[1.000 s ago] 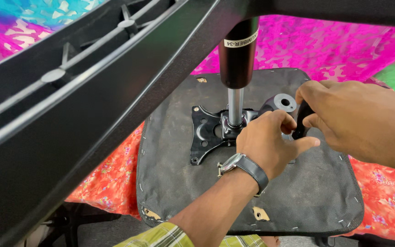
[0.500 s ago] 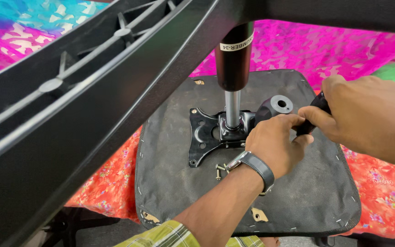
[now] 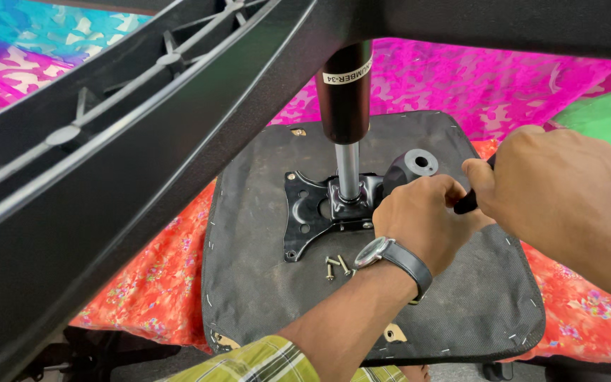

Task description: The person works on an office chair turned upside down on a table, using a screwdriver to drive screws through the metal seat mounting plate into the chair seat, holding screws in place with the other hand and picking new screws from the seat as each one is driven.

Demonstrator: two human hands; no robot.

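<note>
- Chair base of black ribbed plastic (image 3: 107,141) fills the left side of the view, its spokes slanting high above the upturned black fabric-covered seat underside (image 3: 263,283), which lies on a bright pink and orange patterned cloth (image 3: 157,283).
- Left of the seat's middle, the black metal mounting plate (image 3: 305,212) sits flat on the seat, and the black-and-chrome gas lift cylinder (image 3: 346,127) rises from it up into the base.
- Just below the plate, a few loose brass-coloured screws (image 3: 337,265) lie on the seat fabric; a knock from a wrist could likely roll them off the seat and into the folds of the cloth.
- Right of the cylinder, the left hand (image 3: 426,219), with a dark-strapped wristwatch (image 3: 394,258), reaches in from below, fingers curled shut and pressing against the black round knob with a centre hole (image 3: 413,166) of the mechanism.
- Further right, the right hand (image 3: 560,191) comes in from the right edge, closed in a fist around a thin black handle (image 3: 467,204) just beside the left hand's knuckles; what its tip engages is hidden.
- With both hands so close together, a slip of the handle would probably drive it into the left fingers, and the overhanging base could tip if the cylinder is jolted.
</note>
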